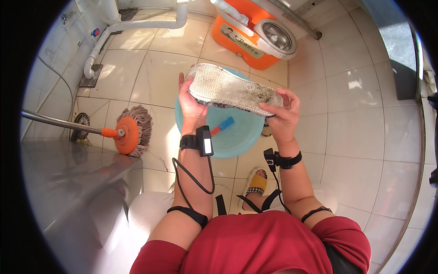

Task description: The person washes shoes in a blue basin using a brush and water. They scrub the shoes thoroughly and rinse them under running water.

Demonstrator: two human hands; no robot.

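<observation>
Between my two hands I hold a shoe point(229, 87) with its white, zigzag-ribbed sole turned up towards me. Dark grime marks the sole near its right end. My left hand point(192, 99) grips the left end, thumb along the edge. At the right end, my right hand point(282, 111) has its fingers around the sole. The shoe's upper is mostly hidden beneath. Below it stands a light blue basin point(236, 147) on the floor. Inside the basin lies a brush with blue bristles point(226, 123) and a red handle.
An orange mop bucket point(246, 42) with a metal spin basket stands at the far wall. To the left, a mop point(126, 135) leans near a floor drain point(82, 122). A shiny grey surface point(82, 178) borders my left side. White pipes point(143, 24) run along the back left.
</observation>
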